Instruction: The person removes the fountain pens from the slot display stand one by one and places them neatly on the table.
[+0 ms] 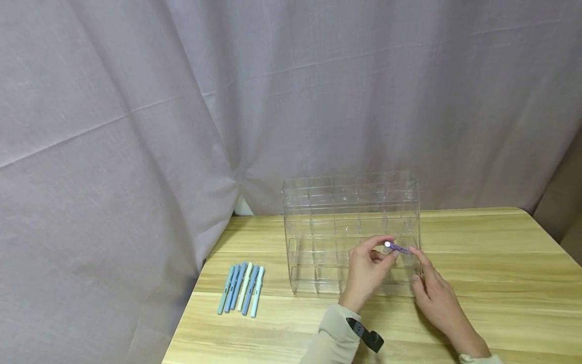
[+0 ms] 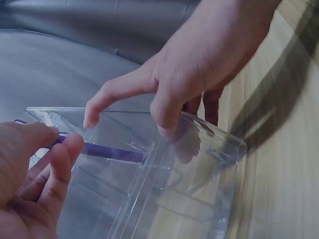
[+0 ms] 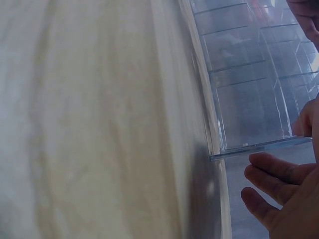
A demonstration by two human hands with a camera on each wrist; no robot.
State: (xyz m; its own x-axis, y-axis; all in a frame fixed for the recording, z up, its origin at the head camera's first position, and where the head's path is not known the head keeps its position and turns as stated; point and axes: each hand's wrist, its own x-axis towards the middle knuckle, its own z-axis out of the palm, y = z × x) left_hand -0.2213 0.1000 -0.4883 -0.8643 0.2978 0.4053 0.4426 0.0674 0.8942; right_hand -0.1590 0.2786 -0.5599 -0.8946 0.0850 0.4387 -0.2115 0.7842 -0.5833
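Observation:
In the head view my left hand (image 1: 367, 270) pinches a purple pen (image 1: 398, 247) between thumb and fingertips, its white-tipped end toward me. The left wrist view shows the pen's purple barrel (image 2: 112, 152) pointing into a clear acrylic organizer (image 2: 194, 199). At the organizer's right side, my right hand (image 1: 434, 298) straddles the side wall (image 3: 264, 146), thumb on the inner face and other fingers on the outer one. The right index finger (image 2: 117, 89) stretches toward the pen, its tip above the barrel in the left wrist view.
Several pens (image 1: 241, 288) in blue, green and pale tones lie side by side on the wooden table (image 1: 491, 263), left of the organizer. A grey curtain (image 1: 318, 101) hangs behind the table. A black strap (image 1: 365, 334) crosses the left sleeve.

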